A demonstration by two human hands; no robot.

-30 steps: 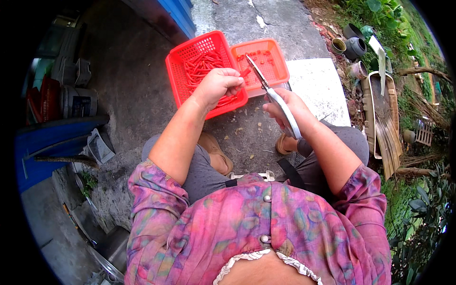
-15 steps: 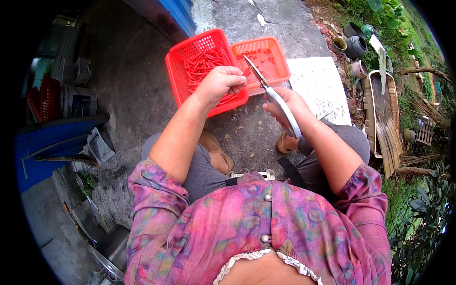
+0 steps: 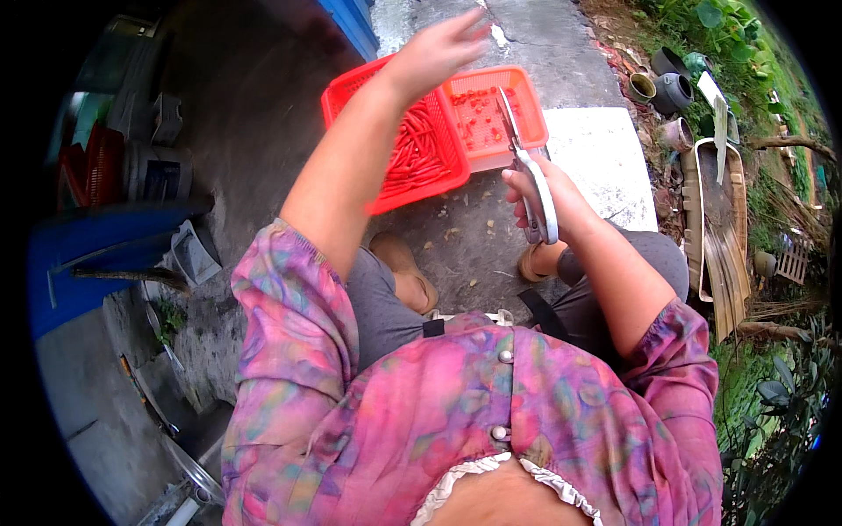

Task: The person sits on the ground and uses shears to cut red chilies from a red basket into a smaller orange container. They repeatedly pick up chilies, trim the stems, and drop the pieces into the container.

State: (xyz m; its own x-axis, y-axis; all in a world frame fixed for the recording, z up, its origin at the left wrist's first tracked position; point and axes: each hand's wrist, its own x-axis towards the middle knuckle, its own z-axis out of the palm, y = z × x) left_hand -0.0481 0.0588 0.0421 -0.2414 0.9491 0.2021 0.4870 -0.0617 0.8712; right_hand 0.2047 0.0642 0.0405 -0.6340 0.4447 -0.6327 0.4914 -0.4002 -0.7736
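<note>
My left hand (image 3: 438, 57) is raised over the far end of a red plastic basket (image 3: 421, 195), blurred by motion. Its fingers are stretched out, and nothing shows in them. Many whole red chili peppers (image 3: 412, 162) lie in this basket, partly hidden by my forearm. Beside it on the right stands a shallower orange-red basket (image 3: 531, 110) with small cut pepper pieces (image 3: 478, 101) scattered on its bottom. My right hand (image 3: 554, 191) is wrapped round the pale handles of a pair of scissors (image 3: 524, 156). Their blades point away from me, slightly parted, above the orange-red basket's right part.
A white slab (image 3: 601, 158) lies right of the baskets. My shoes (image 3: 405, 267) rest on the concrete near them. At the far right are several old pots (image 3: 673, 92) and a long, worn trough (image 3: 699, 237). A white bucket (image 3: 162, 175) stands at the left.
My left hand has moved up and away from the scissors, from a pinch to stretched fingers. The scissors have turned to point more straight ahead, still in my right hand.
</note>
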